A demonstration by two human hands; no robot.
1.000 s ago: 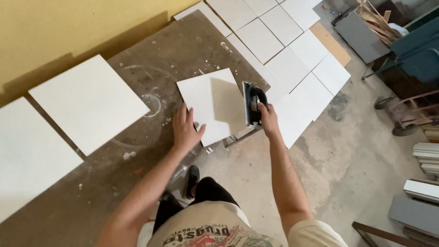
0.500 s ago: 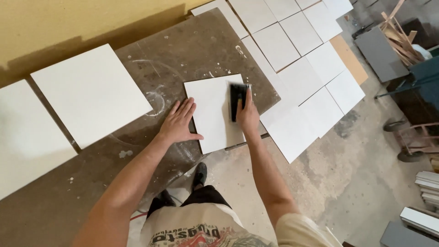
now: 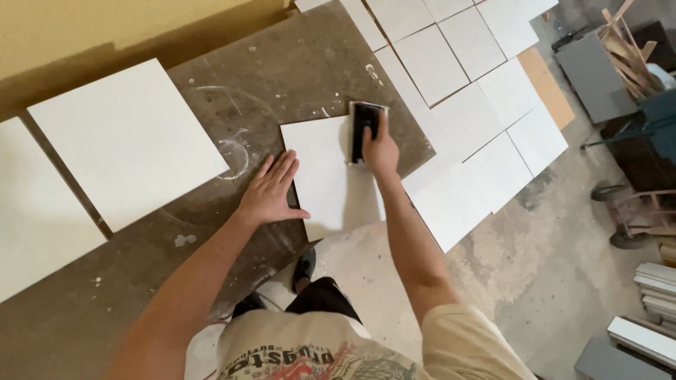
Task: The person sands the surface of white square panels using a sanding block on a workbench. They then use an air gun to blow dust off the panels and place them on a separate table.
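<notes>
A white square tile point(image 3: 331, 176) lies flat near the middle of the frame, on the dark, paint-spattered tabletop point(image 3: 296, 63), turned a little so its edges run at a slant. Its lower edge reaches the tabletop's near edge. On the tile's upper right corner rests a black rectangular hand tool point(image 3: 364, 127) with a pale rim, standing lengthwise up the frame, its lower end covered.

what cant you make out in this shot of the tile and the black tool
Head view only:
- Black tool: its underside lies against the white tile; right hand covers its near end.
- Tile's left edge: under the left hand.
- Large tile: thickness too small to tell.
</notes>
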